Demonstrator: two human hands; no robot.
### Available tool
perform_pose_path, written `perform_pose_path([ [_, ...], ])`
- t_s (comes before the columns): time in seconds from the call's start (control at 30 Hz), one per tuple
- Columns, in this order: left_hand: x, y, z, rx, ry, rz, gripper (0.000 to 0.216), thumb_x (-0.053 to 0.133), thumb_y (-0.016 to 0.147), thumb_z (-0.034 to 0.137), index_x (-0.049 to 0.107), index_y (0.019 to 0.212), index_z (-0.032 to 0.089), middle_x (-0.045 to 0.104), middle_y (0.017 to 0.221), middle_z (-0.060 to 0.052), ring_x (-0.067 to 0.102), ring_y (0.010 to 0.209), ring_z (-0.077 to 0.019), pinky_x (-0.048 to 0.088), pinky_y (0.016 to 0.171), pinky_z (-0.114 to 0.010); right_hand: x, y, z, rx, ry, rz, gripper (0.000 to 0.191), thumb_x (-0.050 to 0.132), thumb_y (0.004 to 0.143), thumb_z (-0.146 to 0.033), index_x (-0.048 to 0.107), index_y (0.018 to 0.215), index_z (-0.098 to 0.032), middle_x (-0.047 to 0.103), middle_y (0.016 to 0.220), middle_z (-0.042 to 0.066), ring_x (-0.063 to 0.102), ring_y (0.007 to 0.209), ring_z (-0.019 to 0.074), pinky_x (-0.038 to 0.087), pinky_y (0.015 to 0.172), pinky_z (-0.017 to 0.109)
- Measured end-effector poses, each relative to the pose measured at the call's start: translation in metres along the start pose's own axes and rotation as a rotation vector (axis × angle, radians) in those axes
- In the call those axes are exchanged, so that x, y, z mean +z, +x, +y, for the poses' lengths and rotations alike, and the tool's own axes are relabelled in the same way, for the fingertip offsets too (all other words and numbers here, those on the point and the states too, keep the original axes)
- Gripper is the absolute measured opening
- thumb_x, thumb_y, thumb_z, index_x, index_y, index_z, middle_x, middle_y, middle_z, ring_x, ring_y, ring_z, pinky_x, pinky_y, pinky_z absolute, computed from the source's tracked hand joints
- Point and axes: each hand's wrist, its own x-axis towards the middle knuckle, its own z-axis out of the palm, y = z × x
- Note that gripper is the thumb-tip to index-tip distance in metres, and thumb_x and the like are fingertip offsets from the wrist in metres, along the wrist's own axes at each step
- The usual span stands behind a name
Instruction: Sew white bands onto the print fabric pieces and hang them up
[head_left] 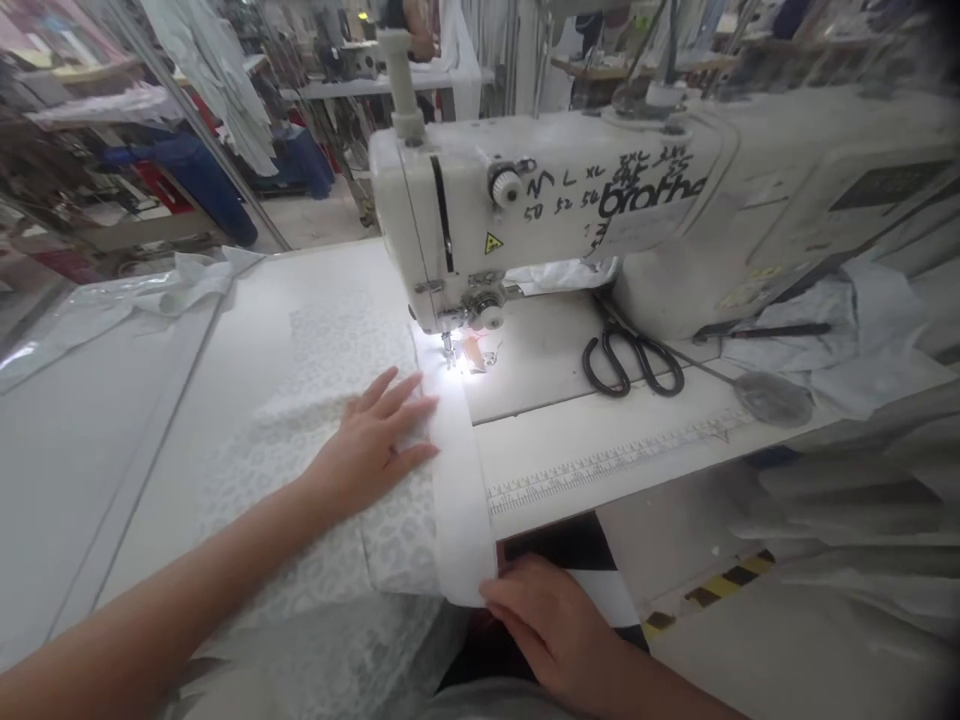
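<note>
Palm down with the fingers loosely spread, the left hand [382,435] lies open on the patterned fabric [322,345], gripping nothing. To its left and beyond its fingertips that cloth spreads over the smooth white table [247,310], thin-looking, with a faint grey spotted print and soft ripples near the wrist. Just right of the palm runs a plain white strip [457,480], long, narrow and matte, touched by the thumb and index finger; whether it is a separate band or a turned edge I cannot tell. Ahead of those fingers, the strip's far part reaches the lit presser foot [449,352] of the hard-shelled sewing machine [465,200]. Nearer the body, the right hand [555,620] is closed in a pinch on the strip's near corner. I'd judge the work partway: the length between foot and pinch looks still to be stitched, and any finished seam is too small to make out. Beyond the right hand come a printed measuring tape [615,455], black looped scissors [639,348], and, farthest right, crumpled pale cloth [795,300].
</note>
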Motion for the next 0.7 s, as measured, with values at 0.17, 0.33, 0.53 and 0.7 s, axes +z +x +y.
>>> perform_pose_path([
  [0.17, -0.006, -0.001, 0.001, 0.103, 0.023, -0.063, 0.043, 0.034, 0.092, 0.045, 0.044, 0.129, 0.027, 0.038, 0.142, -0.003, 0.019, 0.136, -0.0299, 0.026, 0.103, -0.057, -0.018, 0.020, 0.001, -0.291, -0.134, -0.042, 0.028, 0.039, 0.088, -0.003, 0.052, 0.111, -0.011, 0.067, 0.077, 0.008, 0.059, 0.068, 0.0168, 0.052, 0.064, 0.029],
  [0.33, -0.008, -0.006, 0.014, 0.029, -0.078, -0.077, 0.052, 0.036, 0.090, 0.048, 0.038, 0.134, 0.021, 0.036, 0.143, -0.007, 0.026, 0.133, -0.0285, 0.028, 0.104, -0.055, -0.022, 0.036, -0.005, -0.471, -0.245, 0.002, 0.017, 0.048, 0.086, -0.004, 0.058, 0.098, -0.011, 0.067, 0.064, 0.004, 0.059, 0.059, 0.0146, 0.051, 0.057, 0.026],
  [0.53, -0.001, -0.011, 0.022, -0.008, -0.161, -0.003, 0.057, 0.047, 0.085, 0.048, 0.039, 0.133, 0.019, 0.037, 0.142, -0.009, 0.025, 0.134, -0.0290, 0.029, 0.105, -0.054, -0.015, 0.033, -0.006, -0.371, -0.259, 0.037, 0.021, 0.040, 0.093, -0.015, 0.059, 0.084, -0.019, 0.064, 0.064, 0.004, 0.060, 0.066, 0.0156, 0.052, 0.063, 0.028],
  [0.7, 0.000, 0.000, 0.014, -0.012, -0.144, -0.010, 0.056, 0.047, 0.085, 0.048, 0.038, 0.132, 0.021, 0.035, 0.143, -0.007, 0.023, 0.134, -0.0296, 0.029, 0.104, -0.055, -0.018, 0.045, -0.003, -0.248, -0.144, -0.012, 0.021, 0.040, 0.091, -0.011, 0.057, 0.082, -0.018, 0.063, 0.070, 0.005, 0.059, 0.074, 0.0168, 0.051, 0.067, 0.029],
])
